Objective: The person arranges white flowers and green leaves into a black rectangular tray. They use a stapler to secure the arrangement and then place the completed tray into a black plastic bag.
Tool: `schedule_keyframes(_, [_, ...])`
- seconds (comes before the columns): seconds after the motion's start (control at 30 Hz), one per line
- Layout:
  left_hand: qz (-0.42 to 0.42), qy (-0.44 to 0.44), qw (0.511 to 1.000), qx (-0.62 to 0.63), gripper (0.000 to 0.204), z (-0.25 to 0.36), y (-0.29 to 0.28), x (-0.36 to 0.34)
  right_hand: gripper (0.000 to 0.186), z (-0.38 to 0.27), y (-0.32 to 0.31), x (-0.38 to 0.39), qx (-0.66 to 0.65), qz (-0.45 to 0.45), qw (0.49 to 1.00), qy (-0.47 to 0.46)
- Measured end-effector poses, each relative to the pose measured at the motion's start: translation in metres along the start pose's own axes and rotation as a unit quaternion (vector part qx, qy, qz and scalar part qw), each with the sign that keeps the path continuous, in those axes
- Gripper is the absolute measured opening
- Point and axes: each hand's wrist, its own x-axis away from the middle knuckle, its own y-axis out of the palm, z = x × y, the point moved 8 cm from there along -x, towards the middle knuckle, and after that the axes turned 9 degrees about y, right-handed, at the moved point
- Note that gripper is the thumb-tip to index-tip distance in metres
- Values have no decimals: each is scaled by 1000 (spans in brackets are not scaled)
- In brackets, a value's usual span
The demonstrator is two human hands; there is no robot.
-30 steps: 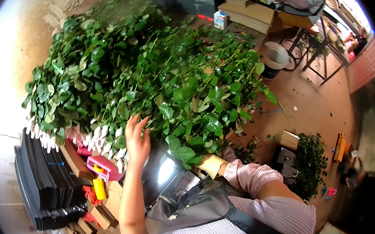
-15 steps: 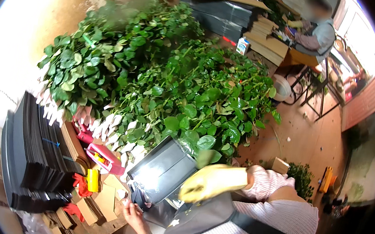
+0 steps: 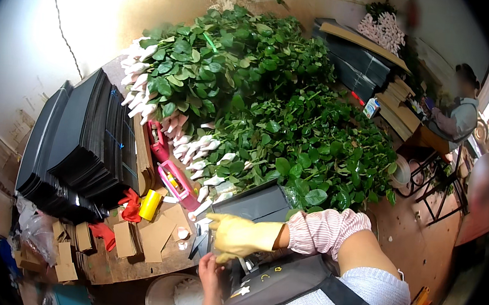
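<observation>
My right hand (image 3: 243,236), in a yellow rubber glove, reaches across the near edge of a dark grey panel (image 3: 257,205) with its fingers spread and nothing visible in them. Close below it is my bare left hand (image 3: 211,271), its fingers curled. Whatever those fingers may hold is too small or hidden to name. Left of the glove, a dark, narrow, pointed object (image 3: 197,245) lies at the table edge. Beyond the panel spreads a big heap of leafy green stems (image 3: 273,96), many with pale wrapped heads (image 3: 201,148) toward the left.
Stacked black sheets (image 3: 90,132) stand at the left. Near them are a pink tool (image 3: 176,184), a yellow roll (image 3: 150,204), red cloth (image 3: 130,205) and cardboard pieces (image 3: 157,235). A pale bucket (image 3: 163,297) is below the table. At far right sits another person (image 3: 462,117).
The view has shifted, so the heap and table sit farther right. My gloved right hand has moved over the panel's near edge, close to my left hand, with its fingers now spread.
</observation>
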Motion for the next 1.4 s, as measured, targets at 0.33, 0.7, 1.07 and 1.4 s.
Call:
schedule_keyframes(0.33, [23, 96, 993, 59, 37, 18, 30, -49, 39, -9, 28, -9, 4, 207, 977, -58])
schedule_keyframes(0.7, [-235, 11, 972, 29, 62, 63, 113, -43, 50, 1, -85, 80, -70, 374, 922, -70])
schedule_keyframes(1.07, [-424, 173, 878, 141, 66, 191, 222, 48, 32, 38, 111, 317, -812, 314, 458, 182])
schedule_keyframes(1.4, [-686, 519, 510, -17, 80, 241, 332, 245, 38, 0, 141, 391, -740, 532, 352, 212])
